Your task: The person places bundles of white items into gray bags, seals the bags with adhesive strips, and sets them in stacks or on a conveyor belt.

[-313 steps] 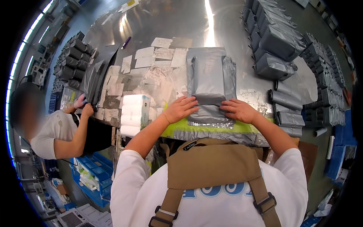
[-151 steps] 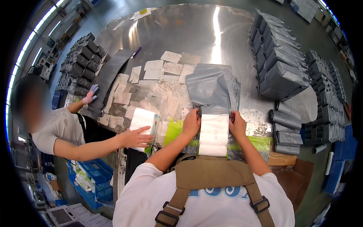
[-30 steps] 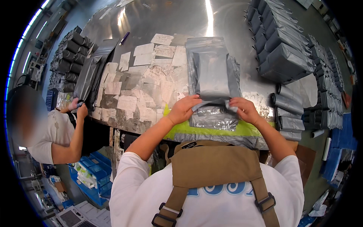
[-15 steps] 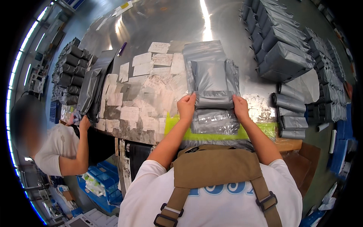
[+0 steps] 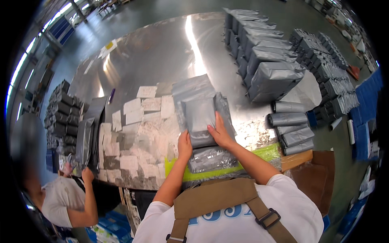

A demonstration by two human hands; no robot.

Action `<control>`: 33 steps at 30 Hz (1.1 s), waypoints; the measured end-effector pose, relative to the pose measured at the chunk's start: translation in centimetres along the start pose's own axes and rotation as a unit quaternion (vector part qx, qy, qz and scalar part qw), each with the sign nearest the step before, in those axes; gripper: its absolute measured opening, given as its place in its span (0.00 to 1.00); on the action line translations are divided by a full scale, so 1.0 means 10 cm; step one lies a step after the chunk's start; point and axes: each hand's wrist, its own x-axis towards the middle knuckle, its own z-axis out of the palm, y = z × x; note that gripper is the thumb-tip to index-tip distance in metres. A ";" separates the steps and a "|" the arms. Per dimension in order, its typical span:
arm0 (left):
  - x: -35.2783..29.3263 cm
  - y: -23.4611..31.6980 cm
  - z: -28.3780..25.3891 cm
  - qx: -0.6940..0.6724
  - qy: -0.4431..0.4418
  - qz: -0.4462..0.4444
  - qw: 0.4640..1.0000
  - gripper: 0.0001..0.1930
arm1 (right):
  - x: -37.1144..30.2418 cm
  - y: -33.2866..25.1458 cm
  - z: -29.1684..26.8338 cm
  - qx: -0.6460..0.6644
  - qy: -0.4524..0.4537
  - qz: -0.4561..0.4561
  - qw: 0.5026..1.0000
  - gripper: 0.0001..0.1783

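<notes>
A filled grey plastic mailing bag (image 5: 198,113) lies on top of flat grey bags (image 5: 212,160) in front of me, its far end flattened out. My left hand (image 5: 185,146) is closed on the bag's near left edge, fingers curled partly out of sight. Across the bag's near right part rests my right hand (image 5: 221,133), open, with thumb and fingers spread on the plastic. The near end of the bag looks folded down between my hands.
Filled grey bags (image 5: 275,79) stand in a row at the right, with rolled grey bags (image 5: 288,119) nearer. More stacks (image 5: 65,113) are at far left, beside a person (image 5: 67,198) at work. A purple pen (image 5: 111,96) lies on the metal table (image 5: 150,48).
My right hand has moved from the bag's right edge onto its top, fingers spreading. My left hand stays at the left edge. The whole view has shifted and turned.
</notes>
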 end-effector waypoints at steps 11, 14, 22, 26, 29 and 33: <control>-0.05 1.34 -0.28 -0.428 -0.028 0.048 0.902 0.25 | 0.08 -1.06 -1.17 0.475 -0.113 0.185 0.853 0.35; 0.00 1.66 -0.29 -0.502 -0.061 -0.012 0.863 0.27 | 0.14 -1.34 -1.68 0.397 -0.123 0.092 0.905 0.41; -0.08 0.96 -0.18 -0.331 -0.045 -0.170 0.927 0.14 | 1.94 -2.35 -3.87 -0.226 0.021 -0.246 0.942 0.52; -0.39 0.66 -0.15 -0.280 0.012 -0.266 0.922 0.11 | 3.13 -2.12 -4.42 -0.406 0.023 -0.242 0.881 0.48; -0.65 0.42 -0.14 -0.269 0.049 -0.318 0.908 0.10 | 3.83 -1.79 -4.60 -0.520 -0.004 -0.246 0.818 0.48; -0.98 0.50 -0.15 -0.231 0.090 -0.394 0.885 0.09 | 4.52 -1.38 -4.36 -0.584 -0.017 -0.116 0.803 0.51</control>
